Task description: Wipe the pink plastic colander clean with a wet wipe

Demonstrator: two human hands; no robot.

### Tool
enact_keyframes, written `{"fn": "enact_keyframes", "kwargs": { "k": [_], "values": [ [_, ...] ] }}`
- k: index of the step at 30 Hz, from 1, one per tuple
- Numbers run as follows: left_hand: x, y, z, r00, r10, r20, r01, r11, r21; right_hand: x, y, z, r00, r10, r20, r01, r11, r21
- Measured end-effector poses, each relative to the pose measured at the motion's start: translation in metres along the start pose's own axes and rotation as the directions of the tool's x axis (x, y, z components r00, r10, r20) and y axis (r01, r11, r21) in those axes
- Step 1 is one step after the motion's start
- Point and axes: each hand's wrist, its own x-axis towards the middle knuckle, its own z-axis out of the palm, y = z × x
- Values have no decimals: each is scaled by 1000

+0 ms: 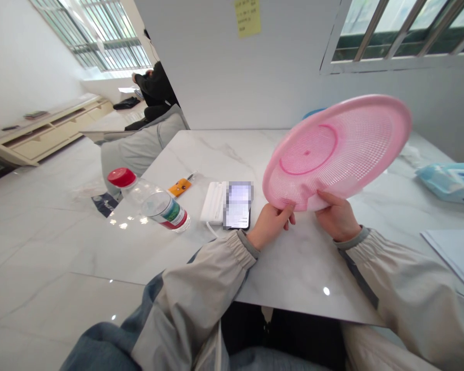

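Both hands hold a pink sieve (pixel 332 149) in the air above the white marble-pattern table (pixel 294 268). It is tilted, with the underside turned to the camera. From the hands it rises toward 1 o'clock, and it does not touch the table.

The left hand (pixel 270 224) pinches the near rim at about 7 o'clock of the disc, thumb and fingers closed on the edge. The right hand (pixel 338 219) grips the same rim at about 6 o'clock, with the thumb on the side we see and the fingers hidden behind. Under this thumb there is a pale patch, maybe a tissue; I cannot tell.

The sieve is a round, shallow plastic dish. It has a smooth solid rim, a fine grid of small holes, and a raised ring around a small centre point. I judge that it is light and quite stiff, but it may bend a little if pressed in the middle. The smooth rim is the better place to take hold of it. The mesh is thin and could crack, and the glossy plastic can slip when it is wet.

At 9 o'clock from the hands a phone (pixel 238 205) lies on a white power bank (pixel 214 202). Farther the same way a clear water bottle (pixel 154 201) with a red cap lies on its side. At 3 o'clock there is a soft blue pack of wipes (pixel 450 180), and at 4 o'clock some white paper (pixel 456 252).
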Motion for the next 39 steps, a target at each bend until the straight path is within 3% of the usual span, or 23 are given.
{"fn": "enact_keyframes", "kwargs": {
  "k": [7, 26, 39],
  "values": [
    [-2, 0, 0, 999, 5, -42, -5, 1000, 18, 2, -3, 1, 993, 112, 29, -112, 994, -1],
    [-1, -1, 1, 999, 11, -34, -12, 1000, -13, 3, 0, -2, 996, 84, 14, -84, 996, -10],
    [1, -2, 3, 998, 63, -11, -64, 988, -140, -2, 1, -1, 987, 120, 105, -112, 991, -78]
  ]
}}
